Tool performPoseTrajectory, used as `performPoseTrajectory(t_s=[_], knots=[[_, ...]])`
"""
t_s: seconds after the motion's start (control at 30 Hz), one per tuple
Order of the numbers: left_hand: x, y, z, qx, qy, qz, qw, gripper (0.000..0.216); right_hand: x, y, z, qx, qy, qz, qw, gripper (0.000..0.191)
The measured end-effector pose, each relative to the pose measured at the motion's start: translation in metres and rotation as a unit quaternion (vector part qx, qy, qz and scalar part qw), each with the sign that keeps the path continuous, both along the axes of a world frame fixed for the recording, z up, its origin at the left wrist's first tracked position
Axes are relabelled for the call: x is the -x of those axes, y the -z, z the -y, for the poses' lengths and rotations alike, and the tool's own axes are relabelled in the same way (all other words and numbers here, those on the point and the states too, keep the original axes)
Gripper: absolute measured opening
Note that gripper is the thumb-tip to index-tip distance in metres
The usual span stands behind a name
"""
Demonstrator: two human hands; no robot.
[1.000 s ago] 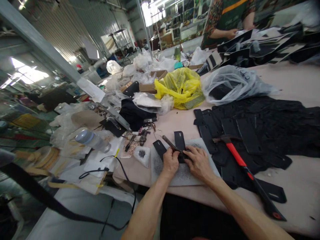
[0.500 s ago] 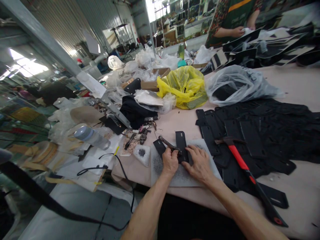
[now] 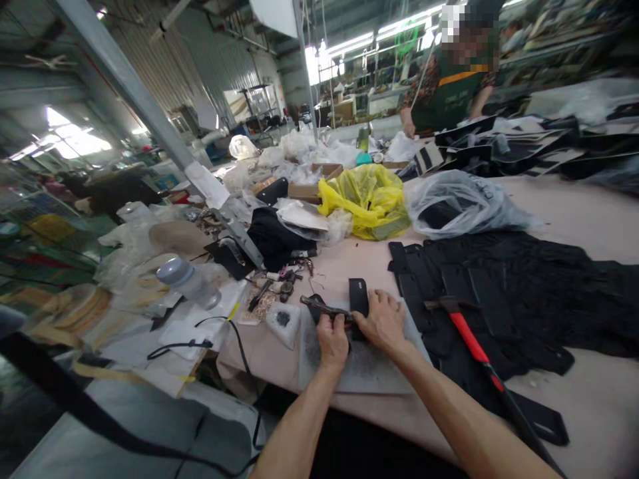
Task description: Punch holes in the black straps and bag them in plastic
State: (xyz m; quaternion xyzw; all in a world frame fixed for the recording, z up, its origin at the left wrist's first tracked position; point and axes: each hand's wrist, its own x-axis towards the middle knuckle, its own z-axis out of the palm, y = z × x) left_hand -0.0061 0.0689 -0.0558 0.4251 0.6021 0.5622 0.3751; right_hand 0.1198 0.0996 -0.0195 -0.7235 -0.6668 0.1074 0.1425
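Note:
My left hand point(image 3: 333, 340) is closed around a slim, dark metal piece point(image 3: 323, 307), whose exact kind I cannot make out. It lies across a black strap piece point(image 3: 358, 294) with a slot near its end. My right hand point(image 3: 383, 322) grips that strap piece, its thumb reaching to the metal piece's near end. The left end of black material point(image 3: 313, 306) shows under the metal piece. Beneath both hands is a grey-white board point(image 3: 369, 376) on the table. Part of the strap is hidden by my fingers.
Right of the board, a red-and-black hammer point(image 3: 472, 339) rests on many black pieces point(image 3: 499, 286). Small hardware point(image 3: 287, 283) and a bag of dark bits point(image 3: 283, 319) lie left. Behind are a yellow bag point(image 3: 367, 199) and a clear bag point(image 3: 464, 199). A co-worker point(image 3: 449, 93) stands across the table.
The metal piece has turned flatter, pointing more to the left. My right hand has shifted inward, its thumb now at the metal piece. The camera view has tilted up slightly.

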Motion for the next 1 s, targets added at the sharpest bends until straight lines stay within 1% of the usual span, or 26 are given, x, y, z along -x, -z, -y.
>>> performPoseTrajectory(t_s=[0.07,0.17,0.27,0.33,0.37,0.43,0.5,0.53,0.57,0.6,0.63,0.67,0.7,0.73,0.8,0.83,0.87,0.93,1.0], knots=[[0.001,0.002,-0.001,0.006,-0.016,0.009,1.0,0.023,0.003,-0.002,-0.014,0.026,0.005,-0.02,0.999,0.055],[0.004,0.005,-0.003,0.016,-0.031,0.007,0.999,0.026,0.01,-0.003,-0.03,0.045,0.019,-0.035,0.998,0.038],[0.007,0.01,-0.005,0.026,-0.014,-0.008,1.0,0.028,0.011,-0.006,-0.04,0.042,0.033,-0.05,0.997,0.022],[0.008,0.012,-0.006,0.027,-0.008,-0.028,0.999,0.027,-0.001,-0.017,-0.045,0.036,0.035,-0.059,0.997,0.018],[0.008,0.013,-0.006,0.027,-0.006,-0.035,0.999,0.026,-0.013,-0.026,-0.046,0.033,0.038,-0.06,0.997,0.018],[0.008,0.012,-0.004,0.025,-0.006,-0.039,0.999,0.026,-0.05,-0.049,-0.047,0.024,0.058,-0.053,0.997,0.021],[0.008,0.009,-0.002,0.02,-0.007,-0.033,0.999,0.026,-0.097,-0.072,-0.047,0.008,0.101,-0.032,0.994,0.033],[0.007,0.008,-0.001,0.017,-0.009,-0.032,0.999,0.025,-0.12,-0.079,-0.047,-0.001,0.126,-0.018,0.992,0.04],[0.006,0.006,0.0,0.014,-0.011,-0.032,0.999,0.024,-0.14,-0.083,-0.048,-0.026,0.157,0.006,0.987,0.045],[0.005,0.005,0.0,0.013,-0.013,-0.032,0.999,0.022,-0.154,-0.083,-0.047,-0.081,0.189,0.056,0.977,0.05],[0.004,0.004,0.0,0.011,-0.014,-0.029,0.999,0.021,-0.162,-0.078,-0.045,-0.118,0.207,0.084,0.968,0.052],[0.003,0.003,0.0,0.011,-0.015,-0.022,1.0,0.02,-0.162,-0.069,-0.041,-0.118,0.171,0.081,0.975,0.049],[0.003,0.002,0.0,0.01,-0.016,-0.008,1.0,0.02,-0.153,-0.058,-0.034,-0.112,0.117,0.065,0.985,0.043],[0.003,0.001,0.0,0.011,-0.018,0.016,1.0,0.021,-0.137,-0.046,-0.025,-0.096,0.044,0.038,0.994,0.039],[0.005,-0.004,0.0,0.011,-0.026,0.086,0.996,0.026,-0.09,-0.024,-0.002,-0.07,-0.089,-0.011,0.994,0.03],[0.007,-0.007,-0.001,0.008,-0.033,0.124,0.992,0.029,-0.063,-0.016,0.009,-0.057,-0.128,-0.02,0.99,0.026],[0.01,-0.01,-0.003,0.001,-0.042,0.159,0.986,0.032,-0.036,-0.011,0.019,-0.042,-0.15,-0.019,0.988,0.026],[0.02,-0.018,-0.006,-0.019,-0.065,0.208,0.976,0.037,0.009,-0.009,0.034,-0.032,-0.154,-0.007,0.988,0.026],[0.031,-0.024,-0.01,-0.039,-0.088,0.238,0.966,0.038,0.04,-0.013,0.041,-0.018,-0.154,-0.004,0.988,0.026]])
